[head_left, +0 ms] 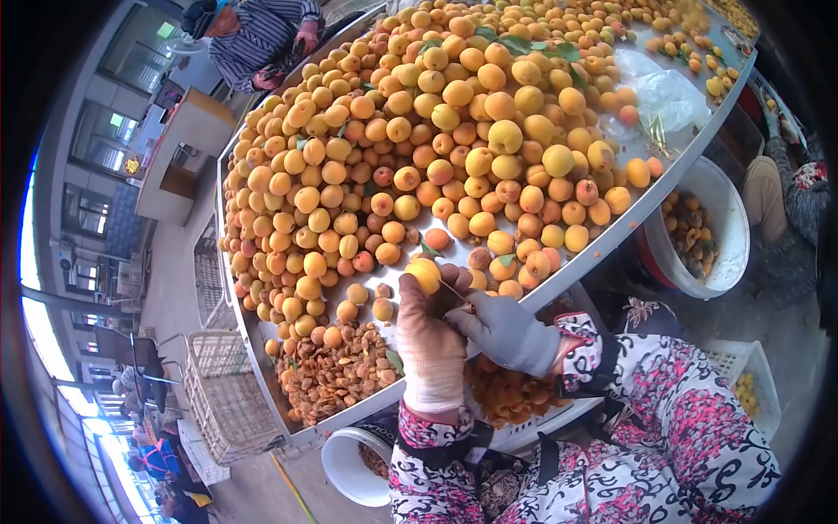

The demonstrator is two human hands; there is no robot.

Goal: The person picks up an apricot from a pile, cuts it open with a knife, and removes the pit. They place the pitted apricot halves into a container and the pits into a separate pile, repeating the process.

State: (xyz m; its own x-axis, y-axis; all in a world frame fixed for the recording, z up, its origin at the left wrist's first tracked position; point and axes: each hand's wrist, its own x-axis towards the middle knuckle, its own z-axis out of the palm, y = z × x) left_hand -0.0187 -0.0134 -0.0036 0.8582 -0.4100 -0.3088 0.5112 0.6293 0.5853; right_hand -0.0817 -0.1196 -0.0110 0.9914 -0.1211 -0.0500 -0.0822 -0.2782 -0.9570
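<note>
My left hand, in a stained, light knitted glove, is closed around a yellow apricot at the near edge of the sorting table. Beside it, my right hand wears a grey coated glove. Its fingers pinch a thin metal tool that reaches toward the apricot; the tool's tip and exact kind are hard to make out. A big heap of apricots covers the metal table in front of my hands. Brown pits are piled at the table's left corner.
Below my hands stands a crate of orange-brown apricot pieces. A white bucket is at lower left, another bucket of dark fruit at right. Plastic crates stack at left. Co-workers stand across the table and at right. A plastic bag lies on top.
</note>
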